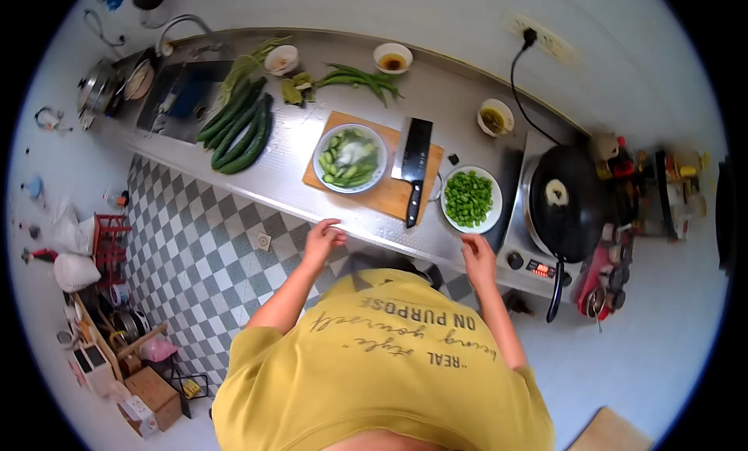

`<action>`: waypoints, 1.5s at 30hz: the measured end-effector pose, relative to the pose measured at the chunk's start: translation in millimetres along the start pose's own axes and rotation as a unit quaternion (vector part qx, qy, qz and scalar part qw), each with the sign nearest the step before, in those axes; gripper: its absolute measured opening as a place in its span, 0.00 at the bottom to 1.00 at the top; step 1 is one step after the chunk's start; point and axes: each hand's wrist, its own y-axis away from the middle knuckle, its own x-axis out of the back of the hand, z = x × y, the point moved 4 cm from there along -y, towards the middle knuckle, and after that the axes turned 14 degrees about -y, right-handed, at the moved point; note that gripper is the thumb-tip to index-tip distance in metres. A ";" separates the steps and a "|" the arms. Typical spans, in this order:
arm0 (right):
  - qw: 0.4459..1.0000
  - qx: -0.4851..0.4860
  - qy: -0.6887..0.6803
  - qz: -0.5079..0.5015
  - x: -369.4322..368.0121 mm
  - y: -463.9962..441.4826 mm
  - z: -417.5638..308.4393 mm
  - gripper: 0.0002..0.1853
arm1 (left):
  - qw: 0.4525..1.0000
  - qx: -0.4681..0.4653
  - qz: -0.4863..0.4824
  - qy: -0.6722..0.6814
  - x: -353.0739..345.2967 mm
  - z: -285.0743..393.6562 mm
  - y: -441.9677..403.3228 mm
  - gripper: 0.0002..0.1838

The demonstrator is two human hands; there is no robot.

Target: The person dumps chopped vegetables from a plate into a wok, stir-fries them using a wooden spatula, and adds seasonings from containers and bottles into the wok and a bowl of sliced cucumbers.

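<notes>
The left hand (326, 239) is at the front edge of the worktop (292, 159), below the board (388, 204), its fingers partly spread, loosely bent and holding nothing. The right hand (478, 256) is at the same edge, just beside the plate (495, 213), its fingers bent and close together, also holding nothing; whether its fingertips touch the rim cannot be told.

The plate carries a heap of chopped greens (469, 198). To its left, the wooden board lies at a slant, with a white bowl (350, 159) on its left part. Cut green pieces (335, 166) fill the bowl, with a whitish patch on top. The cleaver (414, 166) lies on the right part of the board, blade toward the wall and black handle toward the person.

Farther left, long dark cucumbers (243, 131) lie together beside the sink (191, 100). Green peppers (360, 78) lie behind the board, between two small bowls, one pale inside (281, 60) and one with dark liquid (393, 59). A third small bowl (495, 118) stands behind the plate. At the right, the black wok (565, 225) sits on the cooker (520, 244), a whitish lump (556, 192) inside.
</notes>
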 end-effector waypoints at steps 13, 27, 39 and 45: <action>0.745 -0.198 -0.528 0.356 -45.1 -44.4 84.8 0.13 | 0.986 0.005 -0.155 -0.063 12.5 42.0 -32.5 0.13; 0.761 -0.109 -0.561 0.306 -37.9 1.8 -23.6 0.17 | 0.899 -0.055 -0.420 -0.113 -10.8 71.2 -55.5 0.12; 0.794 -0.076 -0.460 0.390 73.3 91.4 -91.6 0.16 | 0.902 -0.065 -0.398 -0.154 -61.1 78.7 -30.8 0.12; 0.764 -0.019 -0.450 0.461 149.1 142.9 -74.1 0.14 | 0.903 -0.063 -0.399 -0.146 -88.1 69.5 -6.7 0.12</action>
